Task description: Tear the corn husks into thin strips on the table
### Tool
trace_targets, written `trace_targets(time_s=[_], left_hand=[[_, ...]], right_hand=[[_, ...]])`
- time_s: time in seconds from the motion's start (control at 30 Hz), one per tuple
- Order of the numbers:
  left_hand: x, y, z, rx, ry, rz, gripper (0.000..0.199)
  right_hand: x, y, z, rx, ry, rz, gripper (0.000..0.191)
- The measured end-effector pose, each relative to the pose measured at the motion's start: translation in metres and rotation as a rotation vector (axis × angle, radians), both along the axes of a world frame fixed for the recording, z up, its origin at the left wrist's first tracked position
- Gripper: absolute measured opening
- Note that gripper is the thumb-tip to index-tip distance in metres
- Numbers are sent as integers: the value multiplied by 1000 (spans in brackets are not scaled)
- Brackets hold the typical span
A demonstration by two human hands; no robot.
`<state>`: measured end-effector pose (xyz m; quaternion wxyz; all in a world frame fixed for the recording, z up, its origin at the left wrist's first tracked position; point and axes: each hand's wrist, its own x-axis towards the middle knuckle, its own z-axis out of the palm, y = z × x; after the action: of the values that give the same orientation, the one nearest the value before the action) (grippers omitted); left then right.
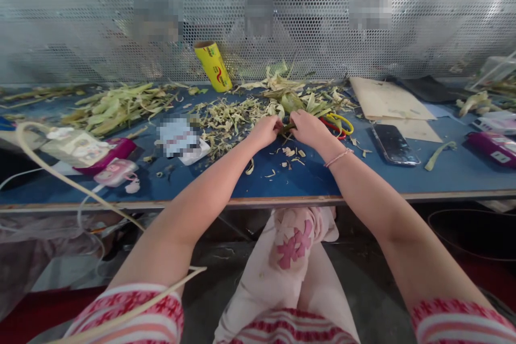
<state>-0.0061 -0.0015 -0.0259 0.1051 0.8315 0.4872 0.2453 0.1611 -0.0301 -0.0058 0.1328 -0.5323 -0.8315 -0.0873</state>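
My left hand (265, 131) and my right hand (307, 127) are close together over the blue tabletop (266, 185). Fingers of both are closed on a greenish plant stalk (286, 128), partly hidden by the fingers. Behind them lies a heap of pale, wilted leaves (290, 99). Small curled plant scraps (229, 118) spread to the left of my left hand, and a few cut bits (288, 151) lie just below the hands. Beside my right hand are red and yellow loop handles (343, 123), their other end hidden.
A yellow cardboard tube (213, 67) leans near the perforated metal panel (302, 21). Long green stalks (116, 107) are piled left, near a pink charger (116, 172). Right are a phone (393, 144) and beige card (389, 99). A pale cable (80, 180) crosses the front left edge.
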Motion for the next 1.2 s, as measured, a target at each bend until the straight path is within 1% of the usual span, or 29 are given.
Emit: trace_targets(time_s=[0.1, 0.3, 0.53, 0.8, 1.03, 1.2], left_hand=[[-1, 1, 0, 8, 18, 12, 21], [-3, 2, 1, -2, 16, 12, 19], [-5, 4, -1, -40, -19, -19, 21], [-4, 3, 2, -87, -24, 2, 22], [-2, -1, 7, -107, -50, 34, 20], [-1, -5, 11, -139, -104, 29, 19]], right_hand=[[2, 3, -2, 22, 28, 36, 24], [2, 12, -6, -16, 51, 125, 14], [-2, 12, -7, -38, -56, 132, 22], [-3, 13, -9, -20, -140, 148, 28], [-4, 11, -8, -23, -128, 149, 27], [-4, 11, -8, -28, -90, 167, 23]])
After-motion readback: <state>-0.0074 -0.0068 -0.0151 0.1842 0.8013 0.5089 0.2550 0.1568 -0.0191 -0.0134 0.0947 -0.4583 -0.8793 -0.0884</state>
